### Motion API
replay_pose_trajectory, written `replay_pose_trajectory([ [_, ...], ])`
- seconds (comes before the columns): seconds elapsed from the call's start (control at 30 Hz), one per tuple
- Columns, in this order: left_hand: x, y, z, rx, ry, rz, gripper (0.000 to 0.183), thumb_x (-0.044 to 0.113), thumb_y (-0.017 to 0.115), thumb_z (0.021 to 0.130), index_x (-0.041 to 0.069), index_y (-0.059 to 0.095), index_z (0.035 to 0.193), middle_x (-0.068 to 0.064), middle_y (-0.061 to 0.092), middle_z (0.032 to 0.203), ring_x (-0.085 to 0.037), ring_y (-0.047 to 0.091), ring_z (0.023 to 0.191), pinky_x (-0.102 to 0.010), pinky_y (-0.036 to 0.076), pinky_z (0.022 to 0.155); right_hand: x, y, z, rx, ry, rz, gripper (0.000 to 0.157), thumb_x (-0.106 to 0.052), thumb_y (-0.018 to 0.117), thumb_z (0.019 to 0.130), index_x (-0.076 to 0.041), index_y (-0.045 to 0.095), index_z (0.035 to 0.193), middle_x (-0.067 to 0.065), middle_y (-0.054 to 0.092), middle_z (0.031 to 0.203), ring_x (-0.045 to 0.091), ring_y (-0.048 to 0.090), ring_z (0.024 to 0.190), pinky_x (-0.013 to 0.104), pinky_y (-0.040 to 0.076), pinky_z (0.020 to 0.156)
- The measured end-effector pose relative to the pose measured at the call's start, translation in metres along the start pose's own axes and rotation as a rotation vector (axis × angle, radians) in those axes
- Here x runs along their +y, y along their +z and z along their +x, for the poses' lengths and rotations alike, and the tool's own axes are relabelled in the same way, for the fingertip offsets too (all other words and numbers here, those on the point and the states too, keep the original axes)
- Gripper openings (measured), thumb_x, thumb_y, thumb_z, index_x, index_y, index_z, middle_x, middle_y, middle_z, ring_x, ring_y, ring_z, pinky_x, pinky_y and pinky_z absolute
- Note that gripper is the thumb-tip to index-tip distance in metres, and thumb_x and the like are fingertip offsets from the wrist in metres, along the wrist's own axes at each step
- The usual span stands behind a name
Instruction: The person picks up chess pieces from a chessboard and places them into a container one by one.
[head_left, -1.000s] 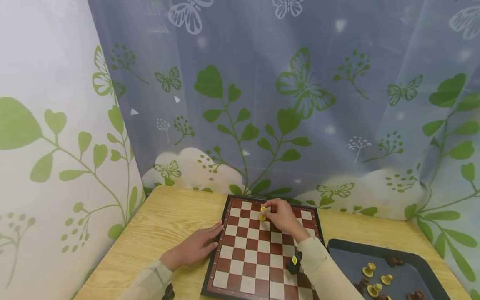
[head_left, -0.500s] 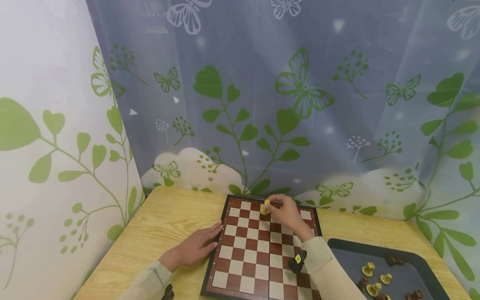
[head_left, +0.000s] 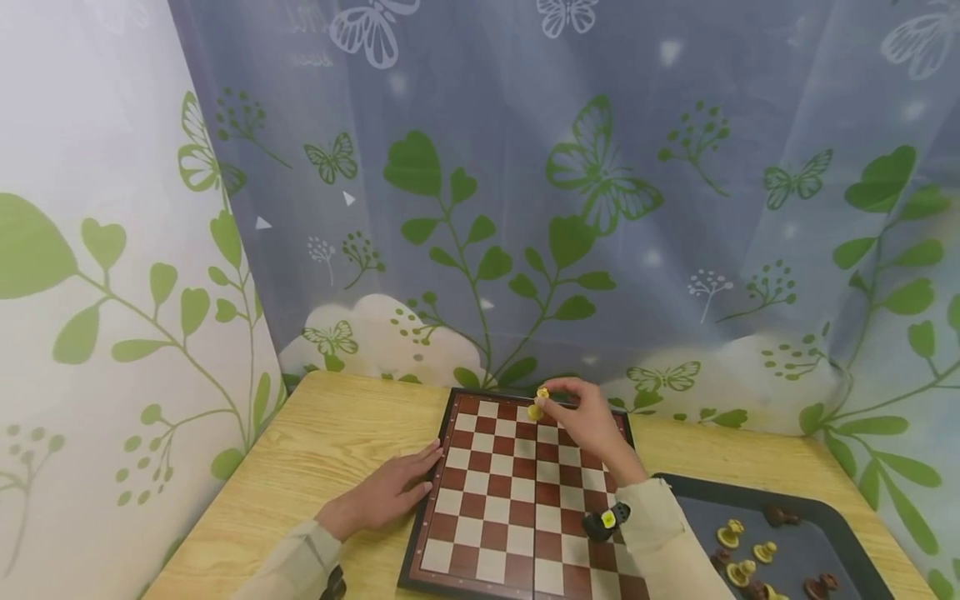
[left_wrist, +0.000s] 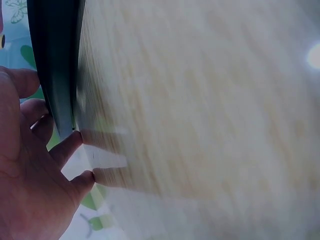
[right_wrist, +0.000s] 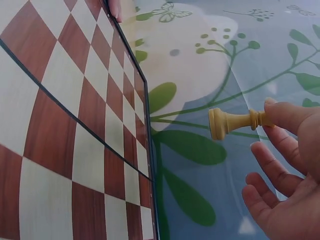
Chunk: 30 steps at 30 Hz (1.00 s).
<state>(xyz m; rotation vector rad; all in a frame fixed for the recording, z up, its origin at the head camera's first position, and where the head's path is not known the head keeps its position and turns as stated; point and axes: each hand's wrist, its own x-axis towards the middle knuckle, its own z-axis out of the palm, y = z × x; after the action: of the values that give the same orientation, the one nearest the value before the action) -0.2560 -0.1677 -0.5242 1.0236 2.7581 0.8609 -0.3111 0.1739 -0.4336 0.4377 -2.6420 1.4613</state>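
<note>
A pale yellow chess piece [right_wrist: 232, 122] is pinched between the thumb and fingertips of my right hand [head_left: 588, 421]. Its flared base points away from the hand, and its top is partly covered by the fingers. In the right wrist view the piece shows apart from the board surface. In the head view it overlaps the far edge squares of the red-brown and white chessboard [head_left: 491, 508], near the centre fold. My left hand [head_left: 382, 492] lies at the board's left side, fingers extended. The left wrist view shows its fingertips against the board's dark edge [left_wrist: 57, 60] and the tabletop.
A dark tray [head_left: 810, 550] stands right of the board, with several yellow and brown chess pieces lying or standing in it. The wooden table [head_left: 330, 433] extends left of the board. A patterned curtain [head_left: 480, 208] rises right behind the table.
My right hand has carried the chess piece a little to the right and toward the board's far edge. The left hand has stayed at the board's left side.
</note>
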Motion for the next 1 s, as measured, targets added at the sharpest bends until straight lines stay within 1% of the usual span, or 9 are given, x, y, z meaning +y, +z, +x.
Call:
replay_pose_trajectory([
  [0.27,-0.001,0.003,0.001,0.011,0.005,0.016,0.054,0.023,0.042,0.110,-0.007,0.035,0.154,-0.022,0.029,0.164,-0.046,0.038,0.145,-0.066,0.033,0.114,0.007,-0.011,-0.010,0.037,-0.017,-0.004,0.029,-0.018,0.071,0.097,-0.003,0.070,0.122,0.019,0.064,0.133,0.039,0.053,0.131,0.060,0.041,0.111],
  [0.4,-0.001,0.003,0.001,0.014,0.000,0.011,0.054,0.024,0.042,0.110,-0.007,0.034,0.154,-0.022,0.029,0.164,-0.047,0.037,0.144,-0.068,0.032,0.114,0.012,-0.016,-0.014,0.052,-0.019,0.013,0.028,-0.018,0.071,0.097,-0.003,0.071,0.121,0.019,0.066,0.130,0.039,0.056,0.126,0.059,0.044,0.109],
  [0.47,-0.001,0.003,0.001,0.012,-0.003,0.005,0.055,0.024,0.042,0.110,-0.007,0.034,0.154,-0.022,0.028,0.164,-0.047,0.037,0.145,-0.068,0.032,0.114,0.013,-0.019,-0.015,0.049,-0.013,0.023,0.028,-0.019,0.070,0.098,-0.004,0.071,0.121,0.018,0.066,0.129,0.037,0.059,0.123,0.055,0.049,0.105],
  [0.6,-0.002,0.003,0.001,0.013,-0.004,0.005,0.055,0.024,0.042,0.110,-0.007,0.034,0.154,-0.022,0.028,0.164,-0.047,0.037,0.145,-0.068,0.031,0.114,0.013,-0.024,-0.020,0.035,-0.007,0.056,0.028,-0.021,0.070,0.098,-0.004,0.071,0.121,0.018,0.065,0.128,0.037,0.064,0.116,0.044,0.058,0.090],
  [0.73,-0.002,0.003,0.002,0.029,0.007,0.005,0.054,0.023,0.043,0.109,-0.008,0.035,0.154,-0.023,0.029,0.163,-0.047,0.037,0.144,-0.066,0.031,0.115,0.011,-0.032,-0.025,0.037,-0.023,0.046,0.028,-0.021,0.069,0.099,-0.005,0.070,0.122,0.019,0.065,0.129,0.038,0.065,0.114,0.040,0.060,0.086],
  [0.8,-0.002,0.003,0.002,0.038,0.018,0.006,0.054,0.022,0.044,0.109,-0.008,0.036,0.153,-0.024,0.030,0.162,-0.048,0.038,0.144,-0.067,0.032,0.115,0.011,-0.036,-0.028,0.043,-0.029,0.034,0.028,-0.020,0.069,0.099,-0.005,0.071,0.122,0.019,0.065,0.129,0.038,0.065,0.112,0.039,0.060,0.082],
  [0.93,-0.001,0.003,0.002,0.046,0.038,0.008,0.053,0.020,0.044,0.109,-0.010,0.037,0.151,-0.027,0.032,0.161,-0.049,0.039,0.143,-0.066,0.033,0.114,0.012,-0.044,-0.035,0.037,-0.029,0.041,0.029,-0.019,0.069,0.099,-0.003,0.070,0.123,0.021,0.065,0.127,0.037,0.068,0.105,0.038,0.060,0.072],
  [1.0,-0.001,0.003,0.002,0.048,0.043,0.004,0.052,0.019,0.045,0.108,-0.011,0.038,0.151,-0.027,0.032,0.160,-0.049,0.040,0.142,-0.066,0.034,0.113,0.014,-0.048,-0.038,0.040,-0.029,0.025,0.029,-0.019,0.069,0.099,-0.003,0.070,0.123,0.021,0.065,0.127,0.036,0.068,0.104,0.036,0.060,0.072],
])
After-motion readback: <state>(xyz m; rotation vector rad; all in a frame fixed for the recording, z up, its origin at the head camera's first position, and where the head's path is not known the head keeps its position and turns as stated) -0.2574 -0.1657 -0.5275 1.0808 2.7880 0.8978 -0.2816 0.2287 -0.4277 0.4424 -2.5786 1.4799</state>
